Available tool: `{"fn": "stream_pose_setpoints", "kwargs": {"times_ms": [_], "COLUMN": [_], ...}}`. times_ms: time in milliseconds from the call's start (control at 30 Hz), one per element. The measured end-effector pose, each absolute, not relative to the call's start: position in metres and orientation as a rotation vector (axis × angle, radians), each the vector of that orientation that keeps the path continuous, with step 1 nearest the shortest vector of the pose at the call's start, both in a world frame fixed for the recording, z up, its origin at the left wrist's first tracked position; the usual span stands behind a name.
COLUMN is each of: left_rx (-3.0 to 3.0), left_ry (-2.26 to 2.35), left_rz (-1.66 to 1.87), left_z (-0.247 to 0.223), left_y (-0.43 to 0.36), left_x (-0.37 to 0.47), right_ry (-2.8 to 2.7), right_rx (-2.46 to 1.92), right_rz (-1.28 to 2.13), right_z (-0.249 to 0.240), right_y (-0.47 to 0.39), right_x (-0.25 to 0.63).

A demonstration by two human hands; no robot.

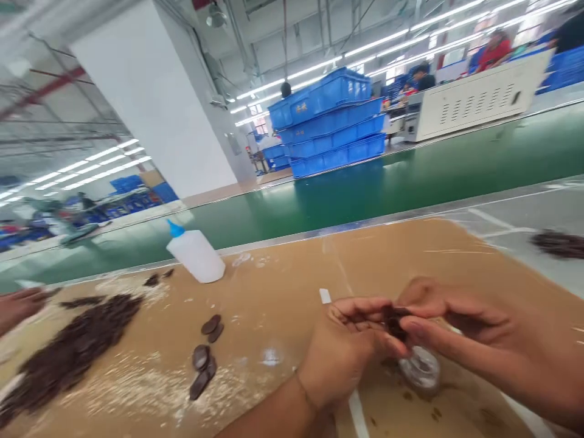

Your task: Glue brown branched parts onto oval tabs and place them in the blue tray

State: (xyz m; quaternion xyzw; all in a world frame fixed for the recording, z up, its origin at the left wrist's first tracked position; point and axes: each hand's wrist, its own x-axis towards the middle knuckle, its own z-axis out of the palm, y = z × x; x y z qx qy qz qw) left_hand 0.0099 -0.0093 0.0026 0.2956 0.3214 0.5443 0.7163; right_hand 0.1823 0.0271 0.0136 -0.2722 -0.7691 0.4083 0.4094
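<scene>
Over the right part of the brown tabletop (283, 267), my left hand (337, 347) and my right hand (465, 322) meet at the fingertips. Both are closed on a small dark brown piece (395, 321), mostly covered by the fingers; its exact kind cannot be made out. Just below my right fingers stands a small clear round dish (422, 370), partly hidden. To the left of my left hand lie several flat dark brown oval discs (201, 358), some overlapping.
A heap of dark brown pieces (77, 347) spreads at far left, beside another person's hand (20, 307). A white squeeze bottle (198, 255) with a blue tip stands near the green conveyor belt (255, 213). Blue crates (328, 121) are stacked beyond. More dark pieces (559, 243) lie right.
</scene>
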Motion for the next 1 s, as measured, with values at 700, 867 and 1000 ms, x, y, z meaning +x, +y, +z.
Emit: {"fn": "stream_pose_setpoints", "kwargs": {"times_ms": [700,867,1000], "left_rx": [0.765,0.777,0.789], "left_ry": [0.866,0.85,0.861], "left_rz": [1.184,1.189,1.187], "left_z": [0.01,0.009,0.008], "left_y": [-0.009,-0.008,-0.007], "left_x": [0.007,0.008,0.008], "right_ry": [-1.79,-1.746,-1.7], "right_rx": [-0.704,-0.709,-0.725], "right_rz": [1.182,1.227,1.273], "right_z": [0.024,0.023,0.022], "right_y": [0.028,0.029,0.029], "right_x": [0.178,0.178,0.177]}}
